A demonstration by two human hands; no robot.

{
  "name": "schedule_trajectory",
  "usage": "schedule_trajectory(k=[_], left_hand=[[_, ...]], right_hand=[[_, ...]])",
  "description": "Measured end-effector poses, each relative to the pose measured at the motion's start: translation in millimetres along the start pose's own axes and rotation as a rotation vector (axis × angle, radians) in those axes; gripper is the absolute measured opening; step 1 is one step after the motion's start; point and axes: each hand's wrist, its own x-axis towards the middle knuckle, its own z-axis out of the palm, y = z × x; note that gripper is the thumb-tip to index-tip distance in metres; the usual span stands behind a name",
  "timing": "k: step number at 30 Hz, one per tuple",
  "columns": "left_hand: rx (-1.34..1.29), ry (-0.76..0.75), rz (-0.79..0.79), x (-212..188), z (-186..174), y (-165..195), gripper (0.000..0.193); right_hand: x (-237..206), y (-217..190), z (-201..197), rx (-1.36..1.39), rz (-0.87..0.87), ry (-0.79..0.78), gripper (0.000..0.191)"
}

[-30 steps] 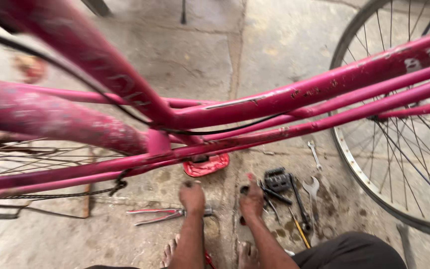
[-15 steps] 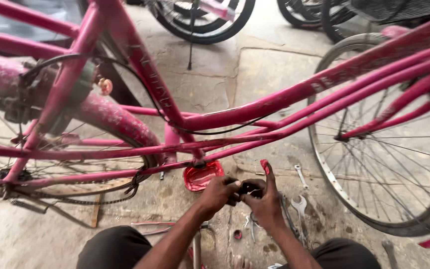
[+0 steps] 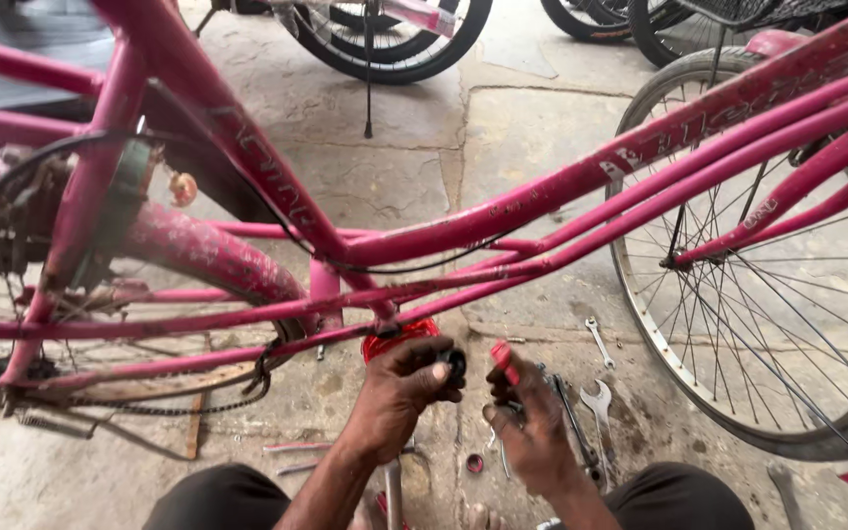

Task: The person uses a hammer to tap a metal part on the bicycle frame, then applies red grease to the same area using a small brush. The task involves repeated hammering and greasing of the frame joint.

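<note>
A worn pink bicycle frame lies across the view above a stone floor. My left hand is raised under the frame and grips a small black round part. Close beside it, my right hand holds a tool with a red handle. The two hands almost touch just below the frame's lower tubes. A red object sits on the floor behind my left hand, partly hidden.
Wrenches and other tools lie on the floor by my right hand. A spoked wheel stands at right; the chain and rear fender are at left. More bicycle wheels stand at the back. A small red cap lies below my hands.
My hands have risen from the tools on the floor and come together under the frame, now holding the black part and the red-handled tool. The view has tilted upward.
</note>
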Motion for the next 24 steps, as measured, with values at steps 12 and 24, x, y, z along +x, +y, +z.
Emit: schedule_trajectory(k=[12,24], left_hand=[[0.139,0.075,-0.013,2.1,4.5,2.8,0.048],[0.213,0.005,0.059,0.3,-6.2,4.6,0.037]], right_hand=[[6.0,-12.8,5.7,-0.578,-0.361,0.028,0.075],[2.6,-13.8,-2.6,-0.107,-0.418,0.081,0.039]])
